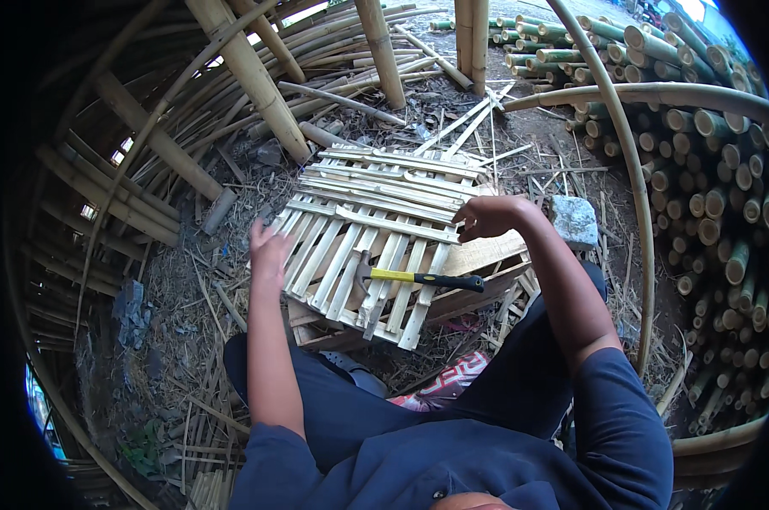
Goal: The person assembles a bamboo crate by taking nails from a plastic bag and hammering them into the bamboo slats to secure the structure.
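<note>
A lattice of split bamboo slats [342, 255] lies in front of me, lengthwise strips crossed by several strips at the far side. On its near half rests a hammer [418, 277] with a metal head and a yellow and black handle. At the lattice's left edge is my left hand [271, 248], fingers apart, with nothing visible in it. My right hand [491, 214] hovers by the right ends of the cross slats [384, 223], its fingers bent and parted from the thumb. Whether its fingertips touch a slat is hard to see. Wooden boards [486, 252] support the lattice from below.
Cut bamboo poles [707, 144] are stacked high on the right. A pale stone block [574, 223] sits beyond my right forearm. Upright bamboo posts [253, 81] and long strips [350, 64] stand at the far left. Scraps litter the ground [180, 297].
</note>
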Available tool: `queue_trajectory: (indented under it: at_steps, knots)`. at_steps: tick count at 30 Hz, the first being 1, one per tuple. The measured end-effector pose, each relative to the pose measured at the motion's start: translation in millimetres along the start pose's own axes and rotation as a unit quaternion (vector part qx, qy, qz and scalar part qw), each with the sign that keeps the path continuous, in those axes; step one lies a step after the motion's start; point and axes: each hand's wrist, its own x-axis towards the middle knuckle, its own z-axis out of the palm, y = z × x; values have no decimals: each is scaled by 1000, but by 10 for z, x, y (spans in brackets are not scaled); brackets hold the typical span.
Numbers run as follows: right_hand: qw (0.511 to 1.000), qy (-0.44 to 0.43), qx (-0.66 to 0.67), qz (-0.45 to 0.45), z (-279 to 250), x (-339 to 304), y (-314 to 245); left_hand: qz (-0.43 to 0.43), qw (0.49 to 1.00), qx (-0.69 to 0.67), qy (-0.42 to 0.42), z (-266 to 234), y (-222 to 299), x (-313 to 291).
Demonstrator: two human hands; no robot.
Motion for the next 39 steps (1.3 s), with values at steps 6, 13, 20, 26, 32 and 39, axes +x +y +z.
queue_trajectory:
  at_steps: [6,13,20,26,32,39]
  knots:
    - [993,66,-42,84,-158,-462,26,28,991,129,-11,72,-172,-7]
    - [916,356,112,144,-112,-1587,236,219,801,288,-477,1678,-82,-1010]
    - [763,538,214,287,819,-2128,910,241,705,312,-589,3332,-750,-1432]
    - [721,522,331,313,1649,-1989,1658,303,677,417,-525,4018,-1743,-1352]
    - [726,433,381,373,2646,-1742,2458,376,689,393,-479,4019,-1970,-1500]
    - [701,435,312,472,3203,-1478,2918,368,702,255,-554,4140,-1774,-1629]
